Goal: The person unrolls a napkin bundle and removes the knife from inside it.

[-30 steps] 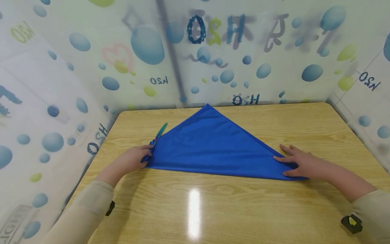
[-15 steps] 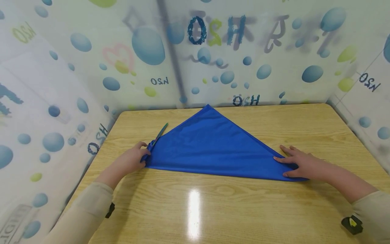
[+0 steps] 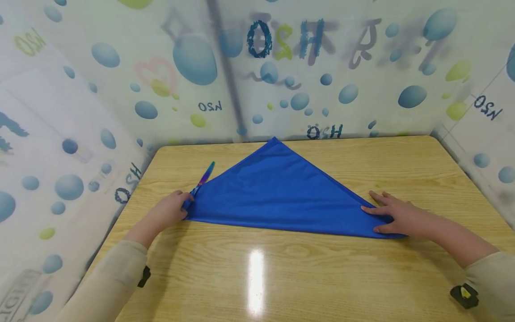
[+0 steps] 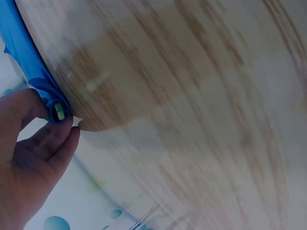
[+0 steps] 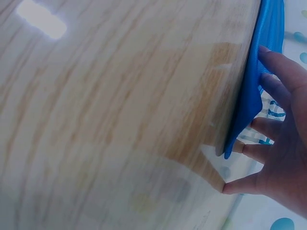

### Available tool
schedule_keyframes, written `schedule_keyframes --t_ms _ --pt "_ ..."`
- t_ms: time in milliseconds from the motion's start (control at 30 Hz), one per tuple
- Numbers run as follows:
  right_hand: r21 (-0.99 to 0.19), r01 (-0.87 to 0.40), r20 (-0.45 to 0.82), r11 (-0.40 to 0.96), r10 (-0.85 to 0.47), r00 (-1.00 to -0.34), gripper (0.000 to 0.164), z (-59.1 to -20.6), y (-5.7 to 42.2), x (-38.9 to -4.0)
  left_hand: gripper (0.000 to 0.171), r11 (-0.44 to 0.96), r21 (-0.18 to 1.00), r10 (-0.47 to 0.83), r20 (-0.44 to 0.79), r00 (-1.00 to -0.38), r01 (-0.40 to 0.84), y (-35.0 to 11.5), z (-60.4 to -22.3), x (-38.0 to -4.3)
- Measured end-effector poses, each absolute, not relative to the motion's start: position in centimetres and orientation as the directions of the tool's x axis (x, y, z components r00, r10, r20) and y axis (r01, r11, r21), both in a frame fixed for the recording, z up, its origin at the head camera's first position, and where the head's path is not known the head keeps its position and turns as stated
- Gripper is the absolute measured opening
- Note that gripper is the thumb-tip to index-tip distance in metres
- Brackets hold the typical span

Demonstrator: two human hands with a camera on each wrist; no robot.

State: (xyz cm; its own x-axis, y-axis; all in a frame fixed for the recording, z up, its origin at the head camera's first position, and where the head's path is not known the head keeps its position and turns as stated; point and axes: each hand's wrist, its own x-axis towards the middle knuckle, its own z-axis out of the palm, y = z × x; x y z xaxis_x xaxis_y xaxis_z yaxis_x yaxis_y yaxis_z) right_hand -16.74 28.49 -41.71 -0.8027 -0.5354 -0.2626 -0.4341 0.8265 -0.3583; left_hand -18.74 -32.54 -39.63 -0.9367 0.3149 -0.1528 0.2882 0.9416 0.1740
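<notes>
A blue cloth [image 3: 277, 192] lies on the table as a folded triangle, its peak at the table's far edge. At its left corner my left hand [image 3: 170, 210] pinches the rolled end of the cloth [image 4: 42, 84]. Out of that roll, away from me, sticks a shiny multicoloured blade, like a table knife [image 3: 206, 175]; its lower part is hidden by cloth and fingers. The left wrist view shows a small pale end inside the roll. My right hand [image 3: 402, 217] rests with spread fingers on the cloth's right corner [image 5: 252, 103].
The wood-grain table [image 3: 322, 277] carries a bright light reflection near its front. A white wall with blue and green drop prints [image 3: 346, 76] stands along the far edge, and similar walls close in both sides.
My left hand has moved slightly left with the cloth's rolled end, and the knife-like piece has shifted left with it. My right hand has stayed in place.
</notes>
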Motion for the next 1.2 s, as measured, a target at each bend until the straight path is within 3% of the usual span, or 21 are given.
schedule_keyframes --t_ms 467,833,1200 --pt "-0.361 -0.431 -0.265 0.827 -0.534 -0.803 0.071 -41.6 28.3 -16.8 0.019 0.941 0.157 0.319 -0.127 -0.939 0.298 -33.1 -39.7 -19.1" --pt "-0.385 -0.436 -0.256 0.813 -0.548 -0.796 0.07 -41.8 28.6 -16.8 0.021 0.956 0.225 0.231 -0.171 -0.958 0.19 -33.6 -39.4 -19.4" --pt "-0.381 -0.43 -0.253 0.818 -0.54 -0.803 0.07 -41.8 28.5 -16.8 0.024 0.945 0.284 0.223 -0.191 -0.956 0.164 -34.9 -39.6 -19.7"
